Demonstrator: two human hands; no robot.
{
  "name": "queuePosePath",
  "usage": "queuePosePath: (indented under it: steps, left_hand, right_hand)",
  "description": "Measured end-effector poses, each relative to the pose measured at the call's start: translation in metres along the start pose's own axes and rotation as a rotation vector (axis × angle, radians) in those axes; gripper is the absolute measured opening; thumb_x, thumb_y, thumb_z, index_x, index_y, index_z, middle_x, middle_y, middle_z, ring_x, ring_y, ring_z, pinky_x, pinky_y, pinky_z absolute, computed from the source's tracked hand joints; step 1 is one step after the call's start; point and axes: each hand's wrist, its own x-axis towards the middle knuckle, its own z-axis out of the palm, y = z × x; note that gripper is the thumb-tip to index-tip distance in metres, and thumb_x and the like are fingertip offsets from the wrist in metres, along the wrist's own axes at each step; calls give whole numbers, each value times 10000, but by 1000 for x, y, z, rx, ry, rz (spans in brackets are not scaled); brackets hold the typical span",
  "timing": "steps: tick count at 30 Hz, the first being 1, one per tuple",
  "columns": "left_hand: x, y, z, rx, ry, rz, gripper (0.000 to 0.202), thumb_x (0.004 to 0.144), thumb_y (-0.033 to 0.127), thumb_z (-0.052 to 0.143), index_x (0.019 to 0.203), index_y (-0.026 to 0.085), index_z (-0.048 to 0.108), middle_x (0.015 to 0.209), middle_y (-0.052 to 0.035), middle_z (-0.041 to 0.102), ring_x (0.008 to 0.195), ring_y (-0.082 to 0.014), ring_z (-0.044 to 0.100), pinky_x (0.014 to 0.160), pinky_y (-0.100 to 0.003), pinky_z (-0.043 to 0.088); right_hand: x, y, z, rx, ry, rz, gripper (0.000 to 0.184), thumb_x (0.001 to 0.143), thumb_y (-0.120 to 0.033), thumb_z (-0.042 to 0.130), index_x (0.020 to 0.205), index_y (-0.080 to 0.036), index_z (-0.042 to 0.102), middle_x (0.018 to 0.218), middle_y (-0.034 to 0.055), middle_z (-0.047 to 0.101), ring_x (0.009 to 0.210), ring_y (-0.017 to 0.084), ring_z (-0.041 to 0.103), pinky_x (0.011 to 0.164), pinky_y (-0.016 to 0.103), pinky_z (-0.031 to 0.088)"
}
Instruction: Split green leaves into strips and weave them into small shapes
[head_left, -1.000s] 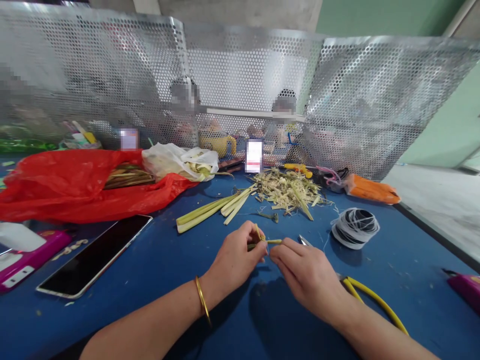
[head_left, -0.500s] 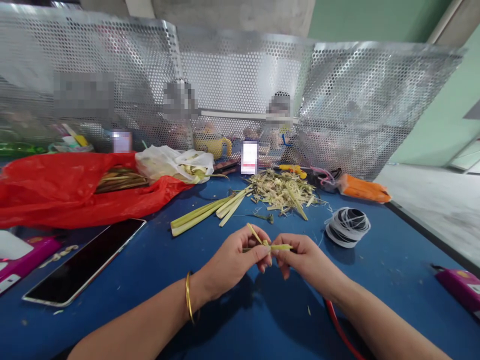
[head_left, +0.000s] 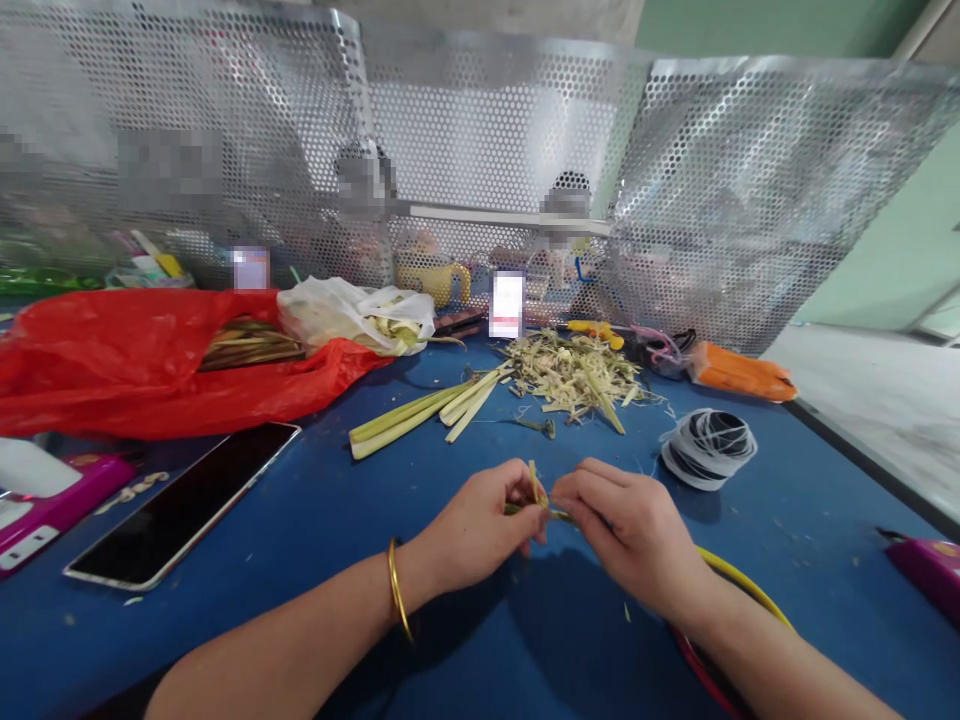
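My left hand, with a gold bangle at the wrist, pinches a thin pale-green plant strip between thumb and fingers. One end of the strip stands up from the grip. My right hand is close beside it, back upward, its fingertips pinching another end of the strip; the fingers hide much of it. Just beyond my hands, cut stalk pieces lie on the blue table, left of a heap of shredded plant scraps.
A spool of white thread stands on the right, near an orange packet. On the left are a dark phone, a magenta power strip and a red plastic bag. Perforated metal panels border the back.
My right hand has turned so its back faces up and covers more of the strip. The strip's raised end now stands more upright. The view has shifted slightly.
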Motion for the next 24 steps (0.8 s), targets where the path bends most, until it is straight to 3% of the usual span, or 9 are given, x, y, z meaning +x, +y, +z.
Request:
queuePosePath:
  steps: [3,5,8,11,15,17,21,24]
  left_hand:
    - [-3,3,0,-114,-193,-13,87,816,229,539,812,191,461,670,24,600,552,-99,520,555,-236,408]
    - [-4,5,0,-206,-235,2,120,827,255,555,824,187,456,665,21,597,557,-95,520,582,-242,415]
    - [-4,7,-1,-294,-181,43,155,835,283,573,831,174,463,686,7,600,588,-96,535,623,-249,427]
    - [0,6,-1,-327,-45,83,155,848,289,561,855,167,466,698,1,600,623,-103,552,651,-253,441]
    - [5,2,-1,-236,173,124,134,858,283,536,871,172,463,716,2,598,637,-114,567,664,-270,464]
    - [5,-1,-1,-145,224,152,122,861,287,521,868,180,464,715,10,591,632,-120,569,652,-273,466]
    - [1,-5,0,108,249,156,75,861,275,494,856,200,483,715,24,593,624,-121,556,617,-255,430]
    - [-2,-2,0,172,166,114,49,846,254,493,836,206,486,720,25,595,618,-117,538,591,-242,404]
  right_hand:
    - [5,7,-2,294,-55,226,212,879,-261,505,713,-177,606,644,-1,576,578,108,527,549,209,404]
    - [8,10,0,508,-128,406,224,822,-337,577,675,-170,600,558,-27,532,498,94,480,481,202,392]
    - [11,11,6,742,-149,596,277,732,-417,656,660,-155,605,541,-28,544,477,91,482,462,206,416]
    - [11,8,13,790,-61,644,288,716,-420,664,643,-150,596,557,-24,561,463,91,513,474,217,438]
    - [7,3,18,629,35,567,250,803,-370,594,664,-162,598,526,-37,535,449,96,528,484,216,421]
    - [3,0,19,437,72,437,220,858,-311,541,711,-168,618,561,-24,561,495,101,543,516,213,410]
    - [-4,-5,16,-98,76,14,240,922,-196,437,798,-174,641,709,30,606,633,124,551,591,228,376]
    - [-5,-5,10,-305,30,-126,250,923,-168,416,815,-175,642,699,37,584,620,130,516,585,242,344]
